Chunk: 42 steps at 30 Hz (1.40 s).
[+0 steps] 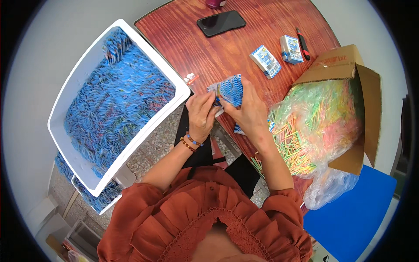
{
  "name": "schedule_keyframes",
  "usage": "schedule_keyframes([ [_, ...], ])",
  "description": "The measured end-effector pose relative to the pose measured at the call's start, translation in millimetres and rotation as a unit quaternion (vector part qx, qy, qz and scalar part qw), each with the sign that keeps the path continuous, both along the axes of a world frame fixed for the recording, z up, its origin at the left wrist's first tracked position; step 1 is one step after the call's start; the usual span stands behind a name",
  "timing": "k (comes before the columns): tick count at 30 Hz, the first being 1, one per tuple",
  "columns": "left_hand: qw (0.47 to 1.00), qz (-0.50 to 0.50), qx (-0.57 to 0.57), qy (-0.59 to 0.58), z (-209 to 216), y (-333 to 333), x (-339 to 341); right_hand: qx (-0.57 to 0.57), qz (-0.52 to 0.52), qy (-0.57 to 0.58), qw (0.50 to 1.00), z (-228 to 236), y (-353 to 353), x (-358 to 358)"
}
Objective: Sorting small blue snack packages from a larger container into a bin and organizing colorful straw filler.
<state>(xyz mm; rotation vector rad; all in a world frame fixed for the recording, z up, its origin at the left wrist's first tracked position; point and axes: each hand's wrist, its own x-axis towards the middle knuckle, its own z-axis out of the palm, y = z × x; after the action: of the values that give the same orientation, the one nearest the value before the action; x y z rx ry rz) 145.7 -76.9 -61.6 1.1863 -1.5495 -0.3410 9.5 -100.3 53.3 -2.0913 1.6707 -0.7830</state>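
Note:
A small flat packet with a blue wavy pattern is held between my two hands, above the near left edge of the table. My left hand pinches its lower left corner, fingers closed. My right hand grips its right side, with the thumb across the lower front. What lies under my fingertips is partly hidden. Beyond my right hand, a small blue-and-white box and a similar box lie on the red-brown wooden table. Another blue-and-white piece shows partly behind my right wrist.
To the left, a white bin holds many blue packets; another container sits below. On the right, a cardboard box lies on its side, its clear bag spilling thin coloured sticks. A phone and red-black cutter lie farther back.

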Motion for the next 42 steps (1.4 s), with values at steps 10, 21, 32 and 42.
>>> schedule_keyframes([
  [10, 0.997, 0.014, 0.023, 0.067, 33.6, 9.1, 22.9, 0.023, 0.019, 0.004, 1.000, 26.5, -8.3, 38.9],
  [21, 0.959, 0.267, 0.007, -0.099, 26.8, -38.9, 276.5, 0.093, 0.257, -0.139, 0.952, -25.4, -115.4, 306.6],
  [32, 0.936, 0.351, 0.039, 0.008, -74.7, -114.6, 352.7, 0.080, 0.250, 0.004, 0.965, -93.2, -176.8, 410.6],
  [42, 0.928, 0.365, 0.081, 0.005, -77.7, -121.7, 354.1, -0.106, 0.243, 0.008, 0.964, -69.4, -166.0, 362.0],
])
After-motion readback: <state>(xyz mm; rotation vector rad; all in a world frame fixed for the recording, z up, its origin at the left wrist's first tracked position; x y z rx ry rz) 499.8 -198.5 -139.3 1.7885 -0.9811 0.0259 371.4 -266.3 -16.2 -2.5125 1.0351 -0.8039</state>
